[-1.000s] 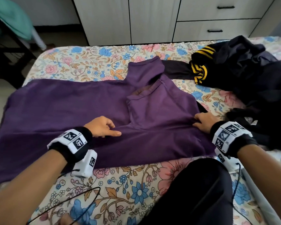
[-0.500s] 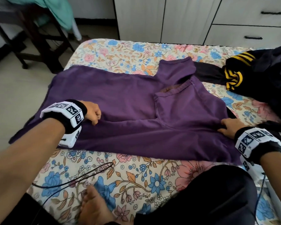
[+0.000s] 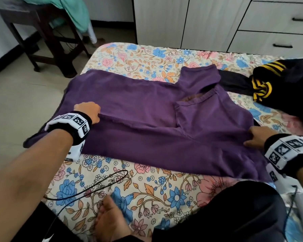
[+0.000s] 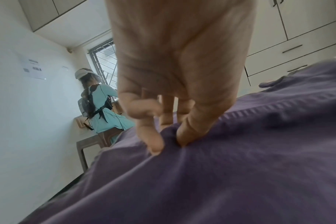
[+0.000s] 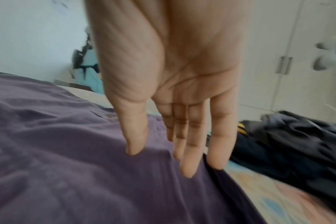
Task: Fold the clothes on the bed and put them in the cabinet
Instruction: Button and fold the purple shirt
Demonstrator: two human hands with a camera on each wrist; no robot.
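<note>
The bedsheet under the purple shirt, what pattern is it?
The bedsheet is cream with blue, pink and orange flowers, clearest in the head view.

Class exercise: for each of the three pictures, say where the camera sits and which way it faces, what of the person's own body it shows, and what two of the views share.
Head: worn on the head, looking forward and down at the bed; shows both forearms, left hand, right hand, a bare foot.
Left wrist: looks along the palm; fingers pinch the purple garment.
Right wrist: looks along the palm; straight fingers rest at the garment's edge.
Shared: both wrist views show the purple garment and cabinet.
</note>
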